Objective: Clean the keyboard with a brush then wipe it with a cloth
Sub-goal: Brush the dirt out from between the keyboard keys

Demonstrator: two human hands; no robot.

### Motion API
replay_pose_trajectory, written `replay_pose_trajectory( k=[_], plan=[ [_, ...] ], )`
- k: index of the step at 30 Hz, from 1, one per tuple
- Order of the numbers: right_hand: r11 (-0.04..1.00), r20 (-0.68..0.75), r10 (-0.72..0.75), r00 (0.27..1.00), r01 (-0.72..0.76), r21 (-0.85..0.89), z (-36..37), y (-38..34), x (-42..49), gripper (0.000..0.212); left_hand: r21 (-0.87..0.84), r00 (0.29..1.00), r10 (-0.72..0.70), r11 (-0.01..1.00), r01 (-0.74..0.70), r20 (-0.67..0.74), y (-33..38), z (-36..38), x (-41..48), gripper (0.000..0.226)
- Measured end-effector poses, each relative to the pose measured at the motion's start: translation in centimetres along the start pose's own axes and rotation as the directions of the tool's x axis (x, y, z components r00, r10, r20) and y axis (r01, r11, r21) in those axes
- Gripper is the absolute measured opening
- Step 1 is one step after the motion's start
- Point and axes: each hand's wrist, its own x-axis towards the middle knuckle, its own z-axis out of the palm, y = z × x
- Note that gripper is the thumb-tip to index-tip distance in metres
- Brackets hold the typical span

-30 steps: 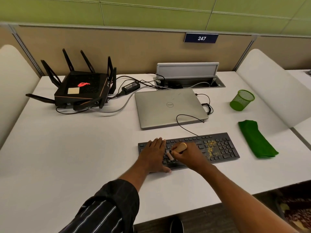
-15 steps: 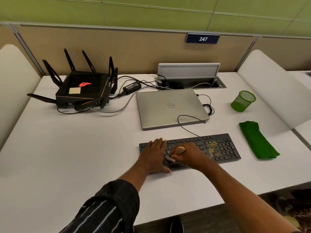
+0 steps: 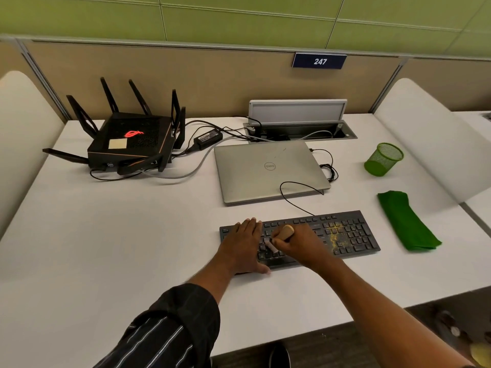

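Keyboard [image 3: 345, 235]: long axis runs left to right.
My left hand [image 3: 243, 245]: flat, fingers straight, on the keyboard's left end.
My right hand [image 3: 300, 247]: curled round the wooden brush [image 3: 285, 232] mid-keyboard; handle tilts far-right, bristles near-left.
Green cloth [image 3: 406, 221]: right of the keyboard.

Dark sleeve [image 3: 170, 328] (thin pale stripes)

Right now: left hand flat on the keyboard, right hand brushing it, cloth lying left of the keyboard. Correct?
Not quite. The head view shows the cloth lying right of the keyboard, not left. The rest holds: left hand flat on the keyboard, right hand working the brush on it.
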Motion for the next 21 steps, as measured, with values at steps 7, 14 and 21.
replay_pose_trajectory(
  k=[7, 14, 21],
  plan=[
    [0.998, 0.074, 0.056, 0.996, -0.056, 0.003, 0.4, 0.3, 0.1, 0.011, 0.0, 1.0, -0.005, 1.0, 0.005, 0.012, 0.1, -0.2, -0.1, 0.131],
    [0.998, 0.049, 0.056, 0.997, -0.056, -0.001, 0.3, 0.6, 0.4, 0.007, -0.001, 1.0, -0.004, 1.0, 0.004, 0.017, -0.1, -0.2, -0.2, 0.132],
    [0.998, 0.082, -0.056, 0.995, 0.052, 0.046, 0.3, -0.8, 0.3, 0.008, -0.003, 1.0, -0.01, 1.0, 0.01, 0.018, -0.5, -0.2, -0.5, 0.132]
  ],
)
